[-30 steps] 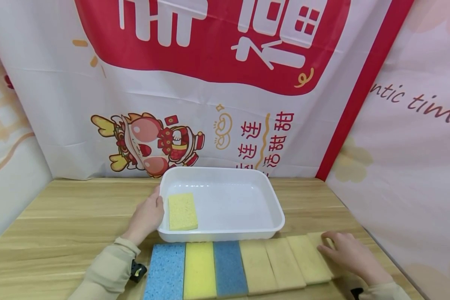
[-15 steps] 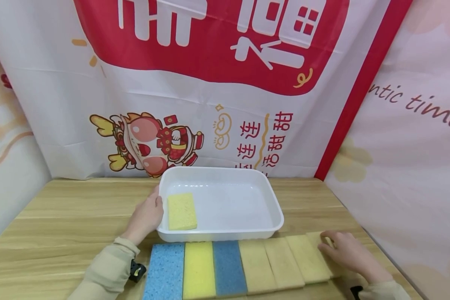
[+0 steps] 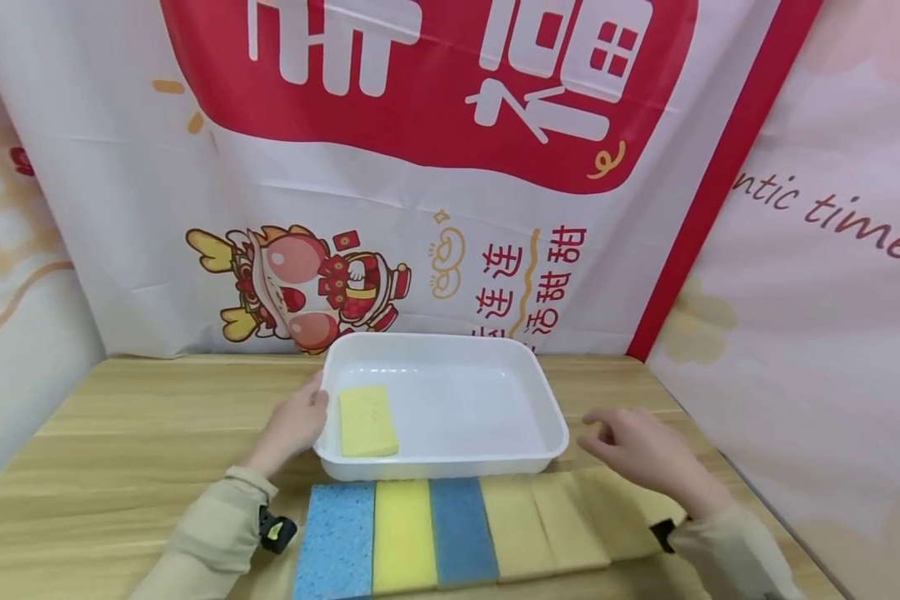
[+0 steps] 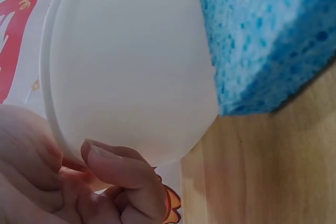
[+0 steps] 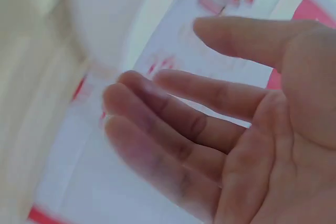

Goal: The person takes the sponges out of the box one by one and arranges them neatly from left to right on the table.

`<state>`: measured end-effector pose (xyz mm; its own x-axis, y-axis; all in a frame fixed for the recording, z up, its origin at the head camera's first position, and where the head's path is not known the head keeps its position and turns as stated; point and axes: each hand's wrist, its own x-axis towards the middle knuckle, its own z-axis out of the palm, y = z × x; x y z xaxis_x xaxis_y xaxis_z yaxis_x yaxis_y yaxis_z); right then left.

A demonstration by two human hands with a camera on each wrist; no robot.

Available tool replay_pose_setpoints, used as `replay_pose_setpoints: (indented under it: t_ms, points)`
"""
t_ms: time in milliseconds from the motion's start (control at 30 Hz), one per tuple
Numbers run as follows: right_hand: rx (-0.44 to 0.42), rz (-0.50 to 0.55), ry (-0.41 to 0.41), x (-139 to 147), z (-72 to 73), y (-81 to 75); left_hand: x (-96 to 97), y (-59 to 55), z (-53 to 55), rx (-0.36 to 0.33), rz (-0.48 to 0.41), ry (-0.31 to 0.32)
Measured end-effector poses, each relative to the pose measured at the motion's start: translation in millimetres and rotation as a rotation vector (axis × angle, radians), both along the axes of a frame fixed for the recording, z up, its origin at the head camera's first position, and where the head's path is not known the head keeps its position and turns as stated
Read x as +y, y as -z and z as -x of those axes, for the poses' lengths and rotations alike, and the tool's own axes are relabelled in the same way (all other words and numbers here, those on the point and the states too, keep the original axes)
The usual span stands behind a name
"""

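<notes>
My left hand (image 3: 296, 421) holds the left end of a white plastic basin (image 3: 480, 417). In the left wrist view its curled fingers (image 4: 123, 174) lie against the outer wall at the rim. A thin yellow sponge (image 3: 367, 421) lies flat inside the basin at the left. My right hand (image 3: 641, 450) is raised beside the basin's right end, above the row's right end. In the right wrist view its palm and loosely bent fingers (image 5: 184, 129) hold nothing. The beige sponge sheets (image 3: 517, 525) lie below it, partly hidden by the hand and forearm.
Along the basin's front runs a row: a speckled blue sponge (image 3: 337, 537), a bright yellow sponge (image 3: 405, 533), a dark blue sponge (image 3: 463, 529), then several overlapping beige ones. A printed cloth (image 3: 420, 192) hangs behind the wooden table (image 3: 157, 433).
My right hand has lifted off the rightmost beige sponge and moved left and up toward the basin, with nothing in it. My left hand has stayed on the basin.
</notes>
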<state>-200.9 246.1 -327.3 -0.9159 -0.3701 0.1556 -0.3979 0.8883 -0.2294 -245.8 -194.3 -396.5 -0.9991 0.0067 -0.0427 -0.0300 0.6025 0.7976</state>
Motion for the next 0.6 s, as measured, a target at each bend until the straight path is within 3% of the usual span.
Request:
replay_pose_setpoints:
  t_ms: [167, 300, 600]
  points:
    - [-0.035, 0.048, -0.086, -59, 13.2, -16.4, 0.9, 0.3, 4.9, -0.038, -0.029, 0.013]
    - [-0.085, 0.067, -0.149, -106, 28.5, -23.5, 0.3, -0.9, 5.4, -0.015, 0.002, 0.015]
    - [-0.122, -0.074, -0.210, -181, 53.0, -25.5, -1.6, -2.5, 4.4, -0.044, -0.039, 0.009]
